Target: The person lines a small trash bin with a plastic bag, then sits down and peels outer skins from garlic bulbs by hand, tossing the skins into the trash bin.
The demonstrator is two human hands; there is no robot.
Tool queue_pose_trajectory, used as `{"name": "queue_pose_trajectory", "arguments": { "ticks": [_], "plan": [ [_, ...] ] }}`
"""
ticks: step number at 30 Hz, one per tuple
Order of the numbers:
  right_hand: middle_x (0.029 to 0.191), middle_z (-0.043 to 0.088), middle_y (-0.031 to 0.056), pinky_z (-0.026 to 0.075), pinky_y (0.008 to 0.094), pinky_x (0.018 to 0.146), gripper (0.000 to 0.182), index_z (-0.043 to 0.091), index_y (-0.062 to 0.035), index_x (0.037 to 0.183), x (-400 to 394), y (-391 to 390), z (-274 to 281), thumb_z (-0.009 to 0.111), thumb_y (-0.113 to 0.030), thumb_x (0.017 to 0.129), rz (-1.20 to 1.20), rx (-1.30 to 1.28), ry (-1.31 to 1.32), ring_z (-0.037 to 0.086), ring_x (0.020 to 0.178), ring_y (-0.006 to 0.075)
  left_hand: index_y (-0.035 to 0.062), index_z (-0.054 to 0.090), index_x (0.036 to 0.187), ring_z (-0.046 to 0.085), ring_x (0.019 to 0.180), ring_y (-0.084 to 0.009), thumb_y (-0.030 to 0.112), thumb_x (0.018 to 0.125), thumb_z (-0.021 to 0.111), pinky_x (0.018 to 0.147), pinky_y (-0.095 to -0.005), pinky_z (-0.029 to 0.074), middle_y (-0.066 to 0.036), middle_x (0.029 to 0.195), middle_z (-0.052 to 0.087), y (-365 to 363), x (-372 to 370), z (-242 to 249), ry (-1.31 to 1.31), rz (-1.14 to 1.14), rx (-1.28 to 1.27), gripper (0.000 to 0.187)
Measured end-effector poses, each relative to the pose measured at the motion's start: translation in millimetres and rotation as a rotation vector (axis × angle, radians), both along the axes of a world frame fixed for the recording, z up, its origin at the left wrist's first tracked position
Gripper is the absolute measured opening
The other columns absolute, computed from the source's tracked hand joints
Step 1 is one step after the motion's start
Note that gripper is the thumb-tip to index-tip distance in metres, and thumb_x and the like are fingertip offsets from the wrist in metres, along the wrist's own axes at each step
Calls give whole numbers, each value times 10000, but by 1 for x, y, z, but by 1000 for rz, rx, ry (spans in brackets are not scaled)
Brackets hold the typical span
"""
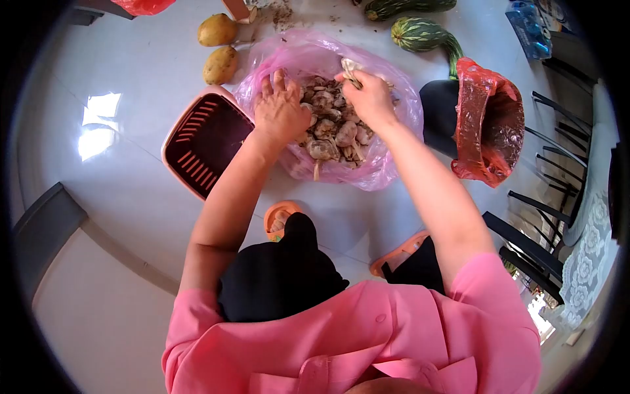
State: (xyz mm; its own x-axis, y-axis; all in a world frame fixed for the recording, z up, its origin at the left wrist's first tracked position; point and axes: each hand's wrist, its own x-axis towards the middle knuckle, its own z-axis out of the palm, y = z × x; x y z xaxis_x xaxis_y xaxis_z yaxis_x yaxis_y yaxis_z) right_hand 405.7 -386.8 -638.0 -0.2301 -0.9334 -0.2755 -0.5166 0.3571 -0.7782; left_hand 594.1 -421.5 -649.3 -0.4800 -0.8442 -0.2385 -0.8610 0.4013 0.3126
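A pink translucent plastic bag [305, 43] lies spread wide on the floor, with a heap of garlic bulbs [325, 128] inside it. My left hand [282, 111] rests at the left side of the heap, over the bag's inner edge. Its fingers are apart and point away from me, and I see nothing in them. At the upper right of the heap, my right hand [369, 98] pinches a pale garlic bulb [350, 65] with a stem. The fingertips partly cover this bulb.
A pink-rimmed basket [172, 134] stands left of the bag, below two potatoes [217, 30]. To the right is a dark bin with a red plastic liner [482, 125]. Striped green squashes [420, 34] and soil crumbs [282, 14] lie beyond. Chairs [49, 210] stand at both sides.
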Motion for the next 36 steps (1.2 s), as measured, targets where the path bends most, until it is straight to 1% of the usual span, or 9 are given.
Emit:
{"name": "queue_pose_trajectory", "arguments": {
  "ticks": [7,11,13,20,23,27,29,32,36],
  "plan": [
    [796,595,-3,419,211,583,204,663,-38,1001,-60,69,118,543,20,846,-177,-410,19,485,652,53,51,492,1205,402,1228,-322,287,769,643,967,-471,341,-142,1329,442,34,-8,18,255,-93,-206,519],
    [747,558,-33,423,189,578,183,658,-55,1027,-136,91,150,533,-53,893,-426,-273,372,487,630,31,66,498,1186,438,1135,-318,243,767,657,946,-461,344,-109,1227,488,71,-9,40,417,-249,-219,482],
    [751,566,-30,417,188,571,183,656,-67,1042,-166,104,125,534,-81,907,-440,-271,258,501,627,32,80,499,1210,434,1119,-318,271,757,685,948,-459,347,-110,1216,485,87,-6,40,415,-315,-224,526],
    [894,590,9,413,216,566,275,577,-16,1136,-214,124,99,593,-132,887,-679,-5,-502,566,762,115,118,349,1371,362,1240,-331,360,677,758,996,-453,323,-142,1360,371,106,5,19,182,-329,-25,841],
    [931,613,41,434,253,591,284,578,-27,1134,-219,124,104,613,-146,878,-775,10,-526,585,837,124,178,243,1431,333,1271,-355,310,634,800,993,-457,347,-149,1417,307,102,6,18,117,-241,95,981],
    [1227,538,139,496,370,837,581,463,-31,1284,-221,126,124,651,-365,848,-743,203,-506,575,1046,286,331,173,1449,293,1307,-350,296,577,826,973,-462,415,-135,1484,173,96,5,27,-14,-346,165,1090],
    [1295,496,146,496,394,847,686,382,-47,1363,-213,128,133,603,-453,856,-658,294,-96,577,1028,318,348,176,1447,282,1316,-349,274,573,826,967,-447,434,-130,1492,151,98,8,29,-56,-439,146,1091],
    [978,647,196,478,394,787,417,643,-44,1015,-231,138,117,606,-418,834,-332,309,647,622,924,332,323,207,1444,366,1229,-335,171,675,718,863,-397,493,-154,1431,267,109,12,13,-25,-416,-10,936],
    [847,647,158,464,398,679,330,653,-45,858,-175,112,166,578,-366,864,-372,221,859,613,778,345,186,212,1442,450,1132,-353,141,730,666,836,-397,492,-186,1338,346,113,17,14,70,-285,66,845]
  ]
}}
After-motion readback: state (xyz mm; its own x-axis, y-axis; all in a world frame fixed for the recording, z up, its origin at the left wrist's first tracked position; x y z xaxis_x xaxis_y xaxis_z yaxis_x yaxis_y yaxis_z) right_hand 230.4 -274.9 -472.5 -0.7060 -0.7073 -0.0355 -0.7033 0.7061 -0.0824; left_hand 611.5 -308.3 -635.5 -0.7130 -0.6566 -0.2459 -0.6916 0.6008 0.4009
